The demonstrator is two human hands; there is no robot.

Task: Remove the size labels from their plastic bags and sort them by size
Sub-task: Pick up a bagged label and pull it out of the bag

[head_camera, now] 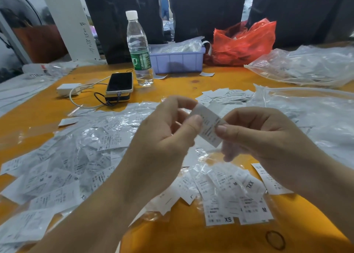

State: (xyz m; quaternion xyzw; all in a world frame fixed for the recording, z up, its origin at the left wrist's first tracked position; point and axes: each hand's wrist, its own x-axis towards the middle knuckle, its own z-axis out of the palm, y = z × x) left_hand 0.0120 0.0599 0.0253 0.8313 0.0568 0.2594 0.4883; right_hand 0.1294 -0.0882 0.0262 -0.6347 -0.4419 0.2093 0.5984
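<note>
**Ana:** Both hands are up over the middle of the surface (172,239). The left hand (162,135) pinches one end of a size label (208,125) between thumb and curled fingers, and the right hand (254,135) pinches the other end the same way. So each is grasping that one label, held well above the piles.

**Ben:** Is it still in its bag?

**Ana:** I cannot tell; it is blurred, and so is its size mark.

**Ben:** How far along is the sorting?

**Ana:** Early to middling, I'd judge. From 7 to 10 o'clock of the hands lies a wide heap of bagged labels (80,157), still under crinkled plastic. At 6 o'clock, near the front edge, a smaller spread of labels (235,201) shows XS, M and XXL mixed together, so that one isn't sorted by size. At 1 o'clock a loose pile of labels (224,96) sits flat, possibly a finished group. Clear bags (306,68) lie at 2 o'clock.

**Ben:** And the pose?

**Ana:** Forearms come in from the bottom corners, wrists angled inward, thumbs on top facing each other across the label, which tilts down towards the right hand.
</note>
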